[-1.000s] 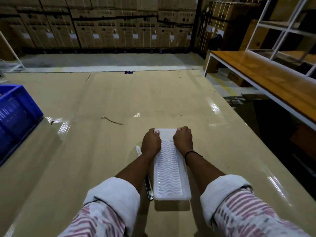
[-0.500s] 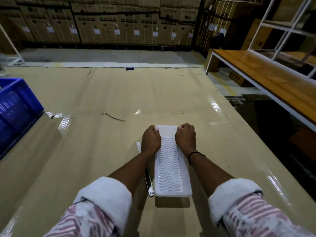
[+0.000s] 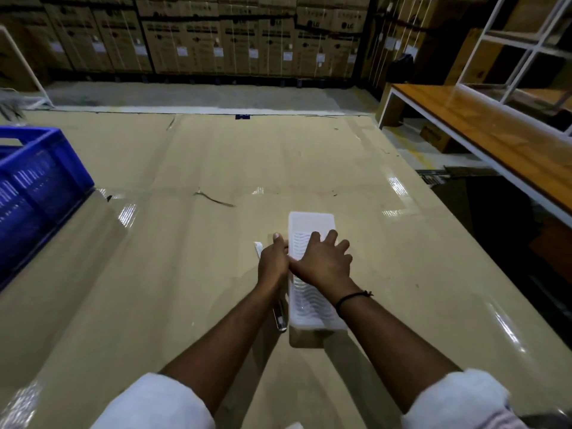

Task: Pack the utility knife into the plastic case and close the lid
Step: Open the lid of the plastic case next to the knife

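Note:
A white plastic case [image 3: 311, 226] with a wavy ribbed lid lies lengthwise on the tan table [image 3: 185, 274] in front of me. My right hand [image 3: 323, 263] rests flat on the middle of the lid with its fingers spread. Against the case's left edge, my left hand [image 3: 274, 261] has its fingers curled on the side and its thumb pointing up. The utility knife [image 3: 279, 320] lies on the table just left of the case. My left hand and forearm hide most of it, so only its pale tip and metal end show.
A blue plastic crate [image 3: 34, 187] stands at the table's left edge. On the right, past a dark gap, runs a wooden bench [image 3: 483, 131] with a white shelf frame. Stacked cardboard boxes [image 3: 235, 35] line the back wall.
Both hands left the case's far corners. My right hand moved onto the lid and spread flat; my left hand slid back along the case's left edge.

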{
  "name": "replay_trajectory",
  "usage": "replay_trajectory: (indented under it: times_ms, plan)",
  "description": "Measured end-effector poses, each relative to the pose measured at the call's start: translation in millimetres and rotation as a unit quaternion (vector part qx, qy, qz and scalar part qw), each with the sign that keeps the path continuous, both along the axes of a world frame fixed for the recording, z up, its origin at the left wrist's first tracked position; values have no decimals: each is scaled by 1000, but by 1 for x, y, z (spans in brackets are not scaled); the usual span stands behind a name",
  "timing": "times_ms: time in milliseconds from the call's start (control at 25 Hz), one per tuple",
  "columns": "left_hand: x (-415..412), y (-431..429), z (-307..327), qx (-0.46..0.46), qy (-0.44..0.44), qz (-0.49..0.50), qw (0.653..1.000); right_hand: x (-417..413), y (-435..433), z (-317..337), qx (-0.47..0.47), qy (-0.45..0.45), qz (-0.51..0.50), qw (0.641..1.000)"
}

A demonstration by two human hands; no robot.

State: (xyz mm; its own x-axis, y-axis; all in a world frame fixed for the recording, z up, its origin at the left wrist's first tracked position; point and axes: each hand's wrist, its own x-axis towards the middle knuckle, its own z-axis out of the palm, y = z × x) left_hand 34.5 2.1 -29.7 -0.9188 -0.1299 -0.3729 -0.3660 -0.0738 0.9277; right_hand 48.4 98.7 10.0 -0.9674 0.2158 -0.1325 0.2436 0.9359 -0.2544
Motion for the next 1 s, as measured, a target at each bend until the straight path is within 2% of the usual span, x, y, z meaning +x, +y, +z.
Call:
replay_trajectory:
  times_ms: [80,240,440,600,840,1000]
  plan:
    - [-1,-2,7,29,-12,-5,1000,-8,-3,2,8,-9,-3,1000]
    - [-8,-4,9,18,-13,-31,999,-19,0,2,1,-28,-5,1000]
    - [-6,-5,12,8,2,-37,999,-21,3,4,-25,-7,-3,1000]
    - [-4,-7,12,30,-5,-51,998,-8,3,8,-29,-33,27,999]
    - [11,-8,3,19,-9,-43,999,72,8,18,89,-57,168,980]
    - [4,-6,4,26,-37,-31,998,80,7,23,140,-36,219,965]
